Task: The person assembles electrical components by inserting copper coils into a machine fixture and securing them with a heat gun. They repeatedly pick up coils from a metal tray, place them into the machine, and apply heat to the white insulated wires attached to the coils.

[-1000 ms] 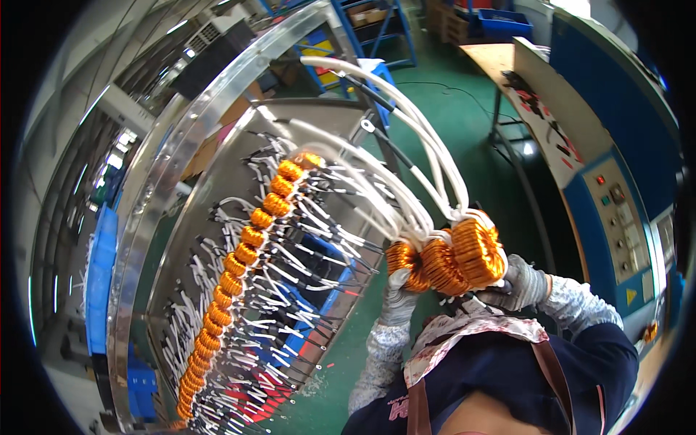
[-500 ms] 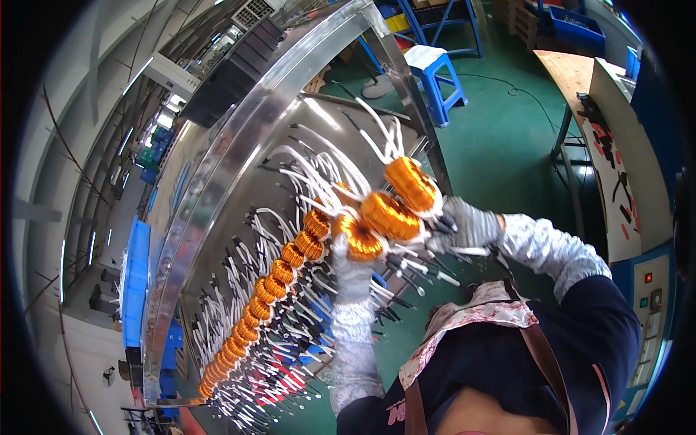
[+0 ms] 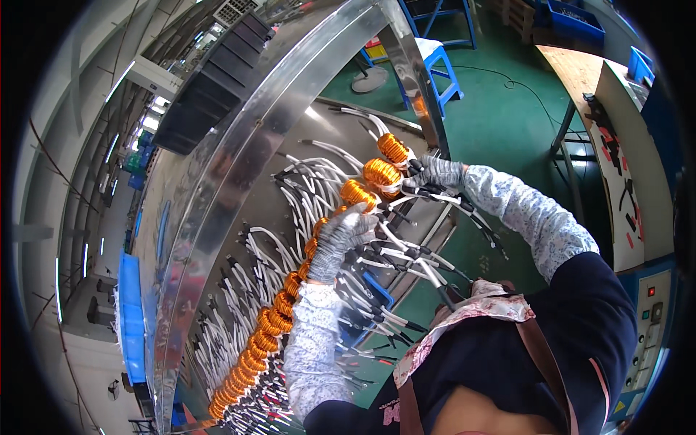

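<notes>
A long row of orange copper-wound ring coils [image 3: 250, 357] runs up the steel shelf, with white-sleeved, black-tipped leads sticking out on both sides. At its far end are three coils: one lower [image 3: 359, 194], one in the middle [image 3: 382, 176] and one outermost [image 3: 394, 148]. My left hand [image 3: 341, 235], in a grey striped glove, is closed at the lower coil, its fingers against the coil's near side. Gloved alike, my right hand [image 3: 436, 174] is closed at the right side of the middle and outermost coils, beside their leads. Its fingertips are partly hidden.
The shelf lies within a shiny steel frame [image 3: 239, 134], its post [image 3: 417, 80] close beyond the outermost coil. A black bin [image 3: 214, 83] stands at upper left. Beyond are a blue stool [image 3: 442, 80] and, at right, a workbench [image 3: 573, 72] with tools.
The three end coils have gone down and away from me, into line with the row. Both my hands moved with them, the left one shifting left.
</notes>
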`<state>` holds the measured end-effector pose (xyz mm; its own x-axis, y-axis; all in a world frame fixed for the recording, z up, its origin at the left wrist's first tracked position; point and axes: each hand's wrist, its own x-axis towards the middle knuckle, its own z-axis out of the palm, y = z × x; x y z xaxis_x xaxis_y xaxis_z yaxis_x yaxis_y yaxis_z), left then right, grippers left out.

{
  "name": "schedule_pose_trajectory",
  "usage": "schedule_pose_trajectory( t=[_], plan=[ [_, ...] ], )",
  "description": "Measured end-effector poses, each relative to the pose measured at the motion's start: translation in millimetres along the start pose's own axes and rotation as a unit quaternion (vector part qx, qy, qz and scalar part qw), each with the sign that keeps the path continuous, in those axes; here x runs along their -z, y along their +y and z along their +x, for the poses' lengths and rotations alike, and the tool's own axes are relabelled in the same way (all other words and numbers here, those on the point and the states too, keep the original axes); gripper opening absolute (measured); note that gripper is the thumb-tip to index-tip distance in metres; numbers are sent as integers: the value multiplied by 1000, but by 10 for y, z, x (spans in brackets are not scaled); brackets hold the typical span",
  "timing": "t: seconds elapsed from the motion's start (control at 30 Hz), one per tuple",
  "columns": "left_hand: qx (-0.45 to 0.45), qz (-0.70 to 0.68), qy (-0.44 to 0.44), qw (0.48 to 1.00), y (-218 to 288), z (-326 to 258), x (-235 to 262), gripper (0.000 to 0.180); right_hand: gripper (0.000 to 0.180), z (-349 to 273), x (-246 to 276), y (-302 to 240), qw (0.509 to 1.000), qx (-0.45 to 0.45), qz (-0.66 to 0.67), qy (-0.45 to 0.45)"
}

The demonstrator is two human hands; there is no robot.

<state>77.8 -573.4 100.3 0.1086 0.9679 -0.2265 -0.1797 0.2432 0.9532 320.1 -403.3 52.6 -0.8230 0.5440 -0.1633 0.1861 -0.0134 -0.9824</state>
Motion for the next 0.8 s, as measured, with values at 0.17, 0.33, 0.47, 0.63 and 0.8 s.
schedule_pose_trajectory(
  t=[0.17, 0.33, 0.47, 0.63, 0.8],
  plan=[
    [-122, 271, 34, 954, 354, 437, -117, 30, 39, 134, -80, -333, 970, -35, -236, 47],
    [-130, 447, 100, 879, -86, 1271, 485, 55, 36, 633, -61, -103, 991, -15, -114, 72],
    [-43, 594, 69, 800, -8, 1241, 188, 63, 41, 473, 44, 194, 988, -25, -114, 99],
    [-160, 529, 73, 830, -83, 1172, 390, 63, 19, 184, 78, 379, 999, 31, 34, 14],
    [-201, 563, 71, 798, -103, 1057, 106, 77, 24, 184, -123, 363, 994, -12, -89, 57]
  ],
)
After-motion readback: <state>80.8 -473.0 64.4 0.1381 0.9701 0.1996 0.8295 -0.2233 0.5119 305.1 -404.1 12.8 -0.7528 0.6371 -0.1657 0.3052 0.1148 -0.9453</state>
